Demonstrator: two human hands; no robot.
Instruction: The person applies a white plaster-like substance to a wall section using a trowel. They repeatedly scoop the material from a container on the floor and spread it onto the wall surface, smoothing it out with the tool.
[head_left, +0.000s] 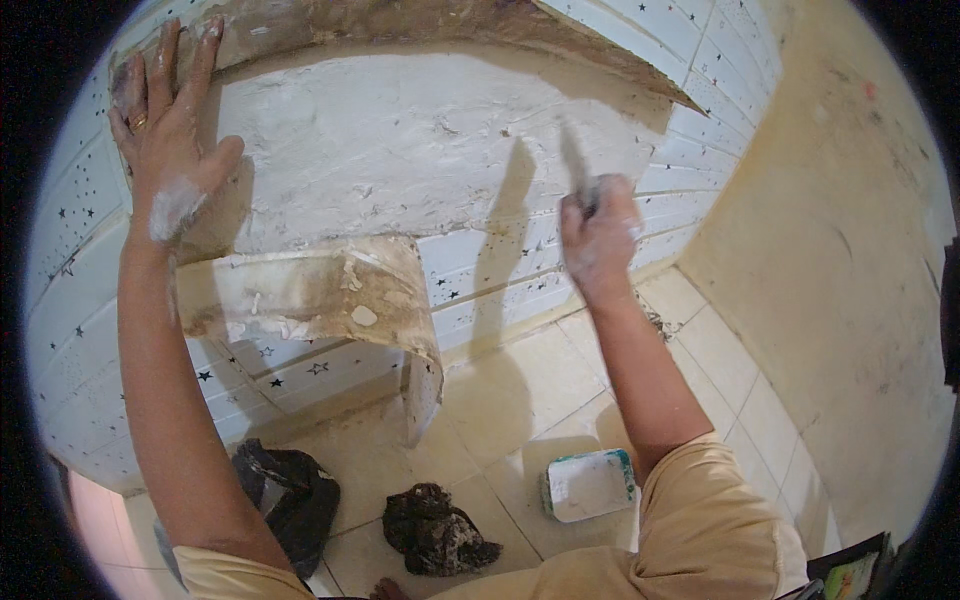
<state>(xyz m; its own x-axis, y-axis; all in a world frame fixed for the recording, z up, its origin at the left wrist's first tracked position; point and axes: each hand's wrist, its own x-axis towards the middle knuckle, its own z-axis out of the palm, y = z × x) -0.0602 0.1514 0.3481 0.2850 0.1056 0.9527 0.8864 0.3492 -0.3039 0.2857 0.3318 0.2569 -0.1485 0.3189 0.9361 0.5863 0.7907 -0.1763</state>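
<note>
My left hand (170,140) lies spread against the wall at the upper left, fingers on the edge of the peeled-back wallpaper flap (330,22). White smears mark its wrist and fingertips. At the right, my right hand (603,235) is closed round the handle of a putty knife (573,150), its blade blurred by motion and angled up over the white-plastered patch (370,150). Whether the blade touches the plaster, I cannot tell. Below the patch, a second strip of torn wallpaper (390,285) curls down, its brown-stained back facing out.
White panelled wallpaper with stars (300,375) surrounds the patch. On the tiled floor (510,400) are a tub of white paste (592,485), a crumpled dark cloth (435,530) and a black bag (290,500). A bare beige wall (840,270) closes off the right side.
</note>
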